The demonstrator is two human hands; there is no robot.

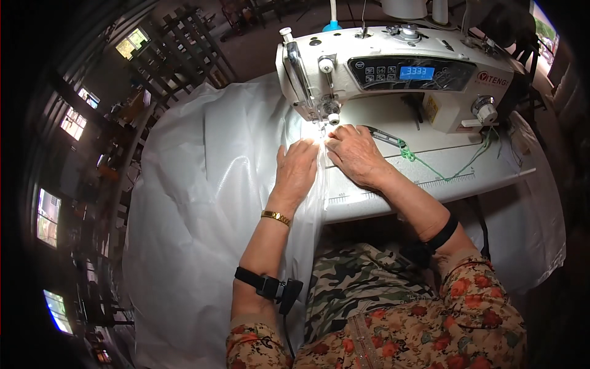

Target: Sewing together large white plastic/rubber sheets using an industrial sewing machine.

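A large thin white sheet [227, 184], faintly shiny, lies over the left of the sewing table and hangs toward my lap. Its narrow gathered edge runs up under the needle area of a white sewing machine [381, 52], which is brightly lit. My left hand [297, 169] is closed on this edge just left of the needle, fingers close together and pressing down. Right of the needle, my right hand [356, 154] has its fingers curled, with the tips at the same edge. The fingertips are partly lost in glare. Beyond my right hand lie dark thread snips [384, 136].
A green cord [430, 169] runs from the snips to the machine's right end. A ruler scale marks the table's front edge [399, 200]. More white sheeting [541, 227] hangs at the right. Dark racks [184, 52] stand at the far left.
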